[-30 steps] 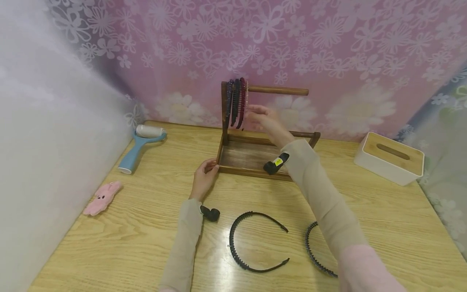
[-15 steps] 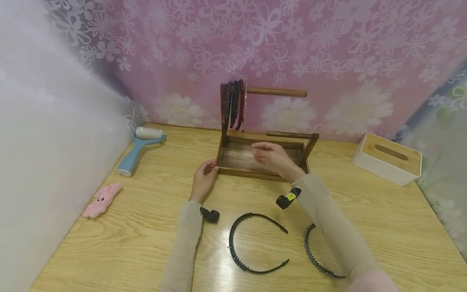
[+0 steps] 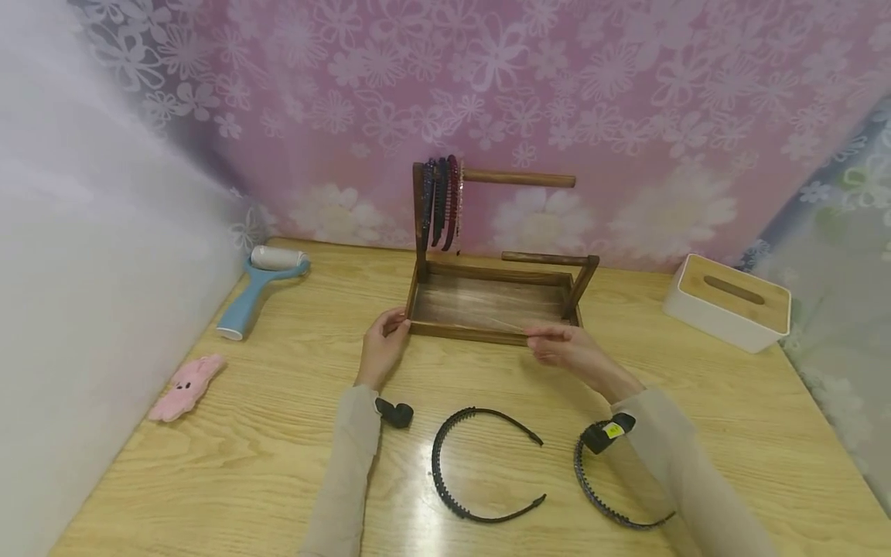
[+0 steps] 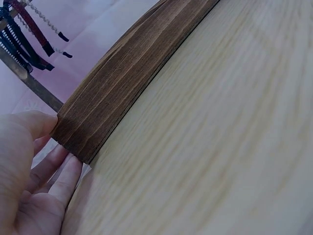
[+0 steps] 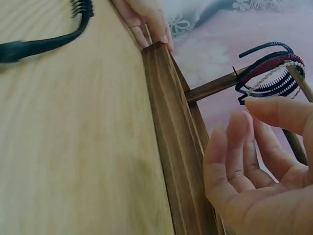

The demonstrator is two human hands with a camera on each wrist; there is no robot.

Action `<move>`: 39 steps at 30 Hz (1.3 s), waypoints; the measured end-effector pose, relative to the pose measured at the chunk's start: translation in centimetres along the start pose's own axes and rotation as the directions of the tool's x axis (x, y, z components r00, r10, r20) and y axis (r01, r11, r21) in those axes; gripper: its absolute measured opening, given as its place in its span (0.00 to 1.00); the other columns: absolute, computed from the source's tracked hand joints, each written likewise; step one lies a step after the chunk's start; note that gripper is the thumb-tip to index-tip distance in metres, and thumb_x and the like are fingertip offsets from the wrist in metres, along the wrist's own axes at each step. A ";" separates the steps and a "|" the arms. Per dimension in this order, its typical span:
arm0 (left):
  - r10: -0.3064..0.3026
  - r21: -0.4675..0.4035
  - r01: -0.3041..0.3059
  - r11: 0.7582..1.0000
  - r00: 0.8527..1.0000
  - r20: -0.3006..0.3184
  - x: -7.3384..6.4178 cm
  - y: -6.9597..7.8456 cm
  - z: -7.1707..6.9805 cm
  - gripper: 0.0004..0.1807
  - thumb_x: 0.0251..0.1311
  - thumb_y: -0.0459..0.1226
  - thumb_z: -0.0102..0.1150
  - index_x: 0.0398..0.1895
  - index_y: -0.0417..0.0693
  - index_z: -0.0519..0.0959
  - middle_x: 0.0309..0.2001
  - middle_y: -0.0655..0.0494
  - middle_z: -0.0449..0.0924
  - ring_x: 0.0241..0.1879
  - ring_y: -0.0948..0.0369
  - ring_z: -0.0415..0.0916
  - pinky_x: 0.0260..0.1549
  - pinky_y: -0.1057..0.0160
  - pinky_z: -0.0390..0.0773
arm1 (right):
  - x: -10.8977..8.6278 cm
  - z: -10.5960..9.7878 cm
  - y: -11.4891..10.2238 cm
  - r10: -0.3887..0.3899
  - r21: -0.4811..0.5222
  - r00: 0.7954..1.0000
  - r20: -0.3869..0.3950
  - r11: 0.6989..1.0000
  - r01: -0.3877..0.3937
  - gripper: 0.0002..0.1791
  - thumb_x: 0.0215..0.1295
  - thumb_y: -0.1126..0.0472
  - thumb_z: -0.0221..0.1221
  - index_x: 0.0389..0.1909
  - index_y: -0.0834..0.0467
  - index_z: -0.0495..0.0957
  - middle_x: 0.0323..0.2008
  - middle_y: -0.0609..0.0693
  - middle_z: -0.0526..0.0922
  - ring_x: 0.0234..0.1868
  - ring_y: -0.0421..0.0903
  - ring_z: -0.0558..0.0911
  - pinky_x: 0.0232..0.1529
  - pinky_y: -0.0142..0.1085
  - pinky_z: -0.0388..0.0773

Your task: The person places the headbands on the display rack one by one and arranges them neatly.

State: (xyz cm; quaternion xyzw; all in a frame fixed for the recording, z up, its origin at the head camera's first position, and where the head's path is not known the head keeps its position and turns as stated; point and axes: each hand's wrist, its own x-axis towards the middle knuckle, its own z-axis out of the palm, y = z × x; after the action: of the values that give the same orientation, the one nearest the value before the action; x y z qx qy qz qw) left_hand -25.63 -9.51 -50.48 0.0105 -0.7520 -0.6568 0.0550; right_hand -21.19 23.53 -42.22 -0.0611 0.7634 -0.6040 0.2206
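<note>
My left hand [image 3: 382, 348] grips the front left corner of a dark wooden headband stand [image 3: 459, 333], thumb on one face and fingers on the other. Several headbands [image 3: 445, 203], black, dark red and beaded pale, hang at the left end of the stand's tall upper bar [image 3: 522, 178]. Just in front of the stand's right front edge is my right hand [image 3: 578, 357], its fingers loosely bent with nothing visible between them. On the table lie a black toothed headband [image 3: 440, 464] and a second dark headband [image 3: 590, 489], partly covered by the right wrist and its camera.
A blue-handled lint roller [image 3: 250, 298] and a pink plush toy [image 3: 186, 387] lie at the left. At the right stands a white tissue box [image 3: 727, 302] with a wooden lid. A pink floral curtain [image 3: 334, 116] hangs behind the wooden table.
My right hand has come away from the hanging headbands, moving down and right across the tray to its front edge. My left hand stays at the stand's corner.
</note>
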 end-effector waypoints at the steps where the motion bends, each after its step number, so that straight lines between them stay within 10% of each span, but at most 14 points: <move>1: 0.001 -0.001 -0.001 1.000 1.000 0.002 0.0 0.0 0.0 0.17 0.68 0.35 0.56 0.58 0.41 0.76 0.53 0.41 0.78 0.57 0.48 0.75 0.61 0.52 0.74 | -0.5 -0.1 0.1 0.008 -0.007 1.000 0.005 1.000 -0.008 0.31 0.71 0.57 0.57 0.66 0.72 0.64 0.64 0.60 0.71 0.50 0.38 0.81 0.55 0.33 0.80; 7: 0.005 0.007 -0.005 1.000 1.000 0.010 0.0 0.1 -0.1 0.18 0.68 0.35 0.56 0.59 0.41 0.75 0.54 0.40 0.78 0.57 0.48 0.75 0.61 0.52 0.74 | -4.1 -0.4 1.2 0.049 -0.102 0.998 0.046 0.994 -0.044 0.30 0.70 0.56 0.58 0.64 0.73 0.65 0.63 0.67 0.72 0.50 0.39 0.80 0.54 0.37 0.81; 20: -0.021 0.008 0.021 1.000 1.000 0.020 -0.7 1.8 -0.2 0.19 0.69 0.33 0.54 0.61 0.35 0.73 0.56 0.35 0.76 0.59 0.44 0.73 0.63 0.50 0.73 | -10.6 -0.8 4.1 0.133 -0.177 0.965 0.224 0.980 -0.094 0.20 0.70 0.59 0.57 0.51 0.73 0.73 0.28 0.43 0.81 0.29 0.36 0.77 0.31 0.30 0.77; 29: 0.001 0.001 -0.001 1.000 1.000 0.007 0.1 -0.1 0.0 0.18 0.68 0.35 0.56 0.59 0.40 0.75 0.54 0.40 0.77 0.57 0.48 0.75 0.62 0.52 0.74 | -13.9 -0.1 4.8 0.143 -0.278 0.929 0.342 0.960 -0.046 0.14 0.62 0.63 0.64 0.42 0.69 0.75 0.26 0.43 0.80 0.29 0.35 0.77 0.34 0.26 0.72; 39: 0.003 0.000 -0.003 1.000 1.000 0.010 0.1 0.0 -0.1 0.18 0.69 0.35 0.56 0.59 0.40 0.75 0.55 0.40 0.77 0.58 0.48 0.75 0.62 0.52 0.74 | -14.9 1.0 4.9 0.157 -0.360 0.940 0.301 0.932 -0.041 0.13 0.51 0.69 0.68 0.37 0.64 0.76 0.24 0.43 0.76 0.24 0.32 0.73 0.24 0.25 0.70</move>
State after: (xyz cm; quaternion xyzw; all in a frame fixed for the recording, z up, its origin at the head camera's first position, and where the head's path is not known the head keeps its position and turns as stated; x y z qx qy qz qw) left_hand -25.72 -9.64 -50.48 0.0057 -0.7522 -0.6568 0.0522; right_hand -6.61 29.32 -43.13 -0.1588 0.8134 -0.4288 0.3596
